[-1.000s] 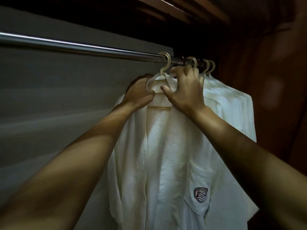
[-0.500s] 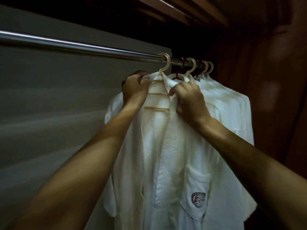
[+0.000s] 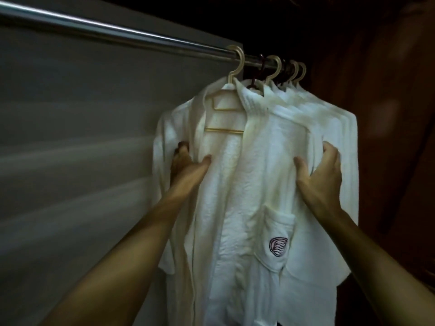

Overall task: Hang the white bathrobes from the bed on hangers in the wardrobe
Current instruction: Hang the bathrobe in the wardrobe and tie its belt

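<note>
A white bathrobe (image 3: pixel 244 184) with an emblem on its chest pocket hangs on a cream hanger (image 3: pixel 231 74) hooked over the steel wardrobe rail (image 3: pixel 113 34). My left hand (image 3: pixel 188 164) holds the robe's left front edge, fingers tucked behind the cloth and thumb in front. My right hand (image 3: pixel 322 170) grips the robe's right shoulder area, fingers curled into the fabric. Behind it several more white robes (image 3: pixel 329 114) hang on their own hangers, packed close together.
The grey back panel (image 3: pixel 82 137) of the wardrobe fills the left side. A dark brown side wall (image 3: pixel 388 114) stands just right of the hanging robes. The rail to the left of the front hanger is bare.
Both hands have slid down from the collar at the hanger to chest height on the robe and spread apart. The view has moved closer.
</note>
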The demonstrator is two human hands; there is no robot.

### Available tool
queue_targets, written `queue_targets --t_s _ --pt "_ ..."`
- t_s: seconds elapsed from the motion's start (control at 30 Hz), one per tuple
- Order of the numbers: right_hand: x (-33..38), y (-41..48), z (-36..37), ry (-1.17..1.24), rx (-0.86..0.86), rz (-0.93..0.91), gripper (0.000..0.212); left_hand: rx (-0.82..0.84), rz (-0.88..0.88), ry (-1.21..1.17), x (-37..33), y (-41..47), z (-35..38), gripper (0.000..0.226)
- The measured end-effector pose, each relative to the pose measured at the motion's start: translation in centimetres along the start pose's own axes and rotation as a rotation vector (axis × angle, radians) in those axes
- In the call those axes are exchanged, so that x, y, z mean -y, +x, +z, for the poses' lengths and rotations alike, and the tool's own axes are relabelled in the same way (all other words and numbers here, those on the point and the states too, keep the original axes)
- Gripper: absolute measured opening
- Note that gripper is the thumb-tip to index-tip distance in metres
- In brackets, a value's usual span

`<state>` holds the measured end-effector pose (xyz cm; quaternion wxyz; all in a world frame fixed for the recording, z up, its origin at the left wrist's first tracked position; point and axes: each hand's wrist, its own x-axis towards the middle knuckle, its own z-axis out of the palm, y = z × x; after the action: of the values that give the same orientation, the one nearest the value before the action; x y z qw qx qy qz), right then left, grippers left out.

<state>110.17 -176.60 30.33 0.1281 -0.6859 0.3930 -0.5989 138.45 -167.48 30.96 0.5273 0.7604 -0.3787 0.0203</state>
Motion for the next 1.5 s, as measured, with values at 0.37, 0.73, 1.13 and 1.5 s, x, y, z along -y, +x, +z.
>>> queue_targets --t_s 0.37,0.73,1.13,1.5 --pt "5.9 6.2 -1.8 -0.224 0.211 -0.366 0.057 -0.21 0.079 -0.091 -4.7 -0.3 -0.3 0.041" --pt "13.0 9.4 0.8 -0.567 0.394 -0.497 0.048 -0.124 0.441 -0.164 -9.1 -3.4 -0.6 0.014" --pt "8.3 8.3 -1.2 -0.305 0.367 -0.5 0.036 -0.177 0.445 -0.196 -6.3 -6.1 -1.9 0.047" --pt "-3.2 0.4 -4.4 -0.242 0.548 0.099 0.057 0.786 0.04 -0.294 -1.3 -11.4 5.8 0.029"
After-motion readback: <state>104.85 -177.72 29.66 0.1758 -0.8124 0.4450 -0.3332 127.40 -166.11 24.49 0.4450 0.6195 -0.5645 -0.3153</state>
